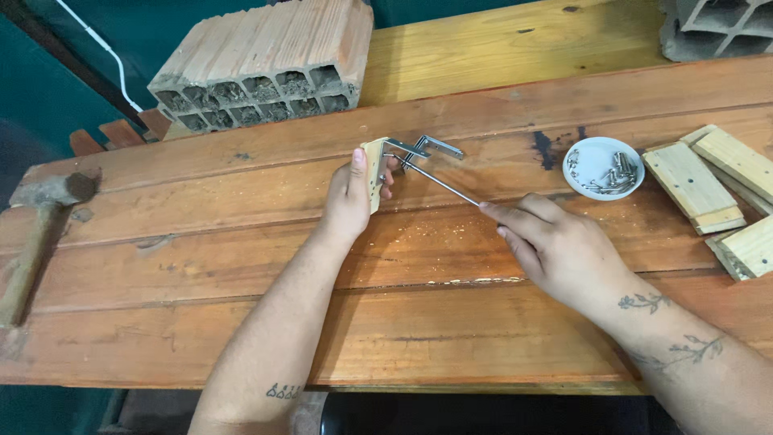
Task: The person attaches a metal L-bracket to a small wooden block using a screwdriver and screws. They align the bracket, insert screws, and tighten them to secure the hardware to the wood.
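On a worn wooden workbench (pixel 241 266), the person's left hand (pixel 351 197) is closed around a small pale wooden block (pixel 374 165) with a metal bracket (pixel 427 147) fixed to it, held upright near the bench's middle. The right hand (pixel 555 246) pinches the near end of a thin metal rod (pixel 441 184), likely a screwdriver shaft, whose tip meets the bracket. The block looks light and stiff, best gripped by its flat sides; the rod looks rigid, smooth and slippery, so a firm fingertip pinch suits it.
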